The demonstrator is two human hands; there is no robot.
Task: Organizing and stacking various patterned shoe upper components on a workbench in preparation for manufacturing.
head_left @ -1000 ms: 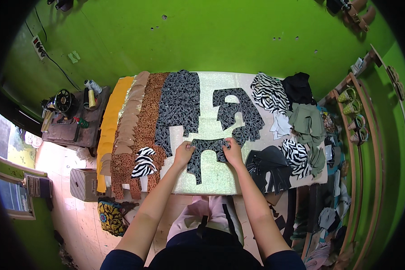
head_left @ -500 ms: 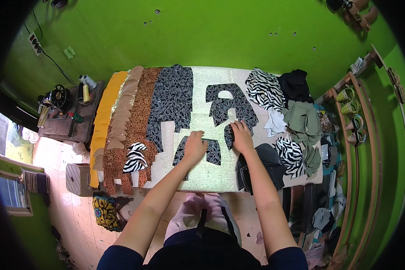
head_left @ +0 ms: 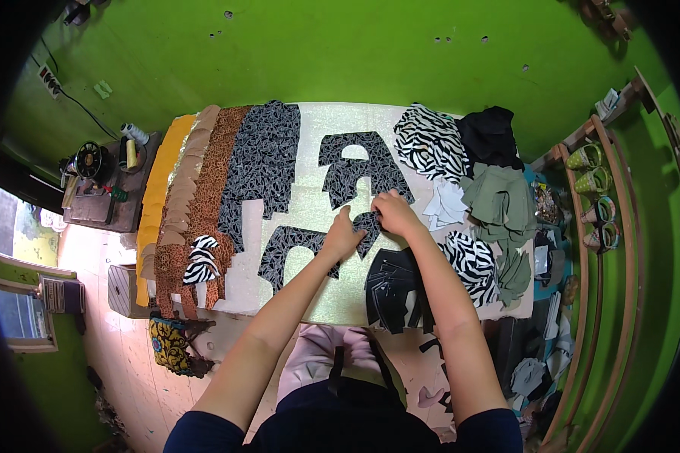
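A curved black-and-grey patterned fabric piece point(head_left: 367, 225) lies between my hands over the pale, shiny table covering point(head_left: 332, 298). My right hand point(head_left: 395, 214) pinches its upper right edge with bent fingers. At its left edge is my left hand point(head_left: 344, 237), thumb and forefinger spread apart, the thumb touching the piece. Partly under my left hand and forearm lies an arched piece of the same pattern point(head_left: 287, 243). Farther off, overlapping pieces of that pattern point(head_left: 387, 170) lie beyond my right hand. Black cut pieces point(head_left: 391, 291) are stacked by my right forearm.
Overlapping rows of patterned black point(head_left: 268, 158), leopard-print point(head_left: 217, 151), tan and yellow pieces point(head_left: 159, 196) cover the left side. Zebra-print point(head_left: 429, 143), black and olive pieces point(head_left: 499, 196) lie at right. A sewing machine point(head_left: 91, 160) stands left; a wooden rack with shoes point(head_left: 593, 181), right.
The view has shifted, so the table appears farther left. My right hand has drawn the small curved piece nearer to my left hand, which has moved right to its edge.
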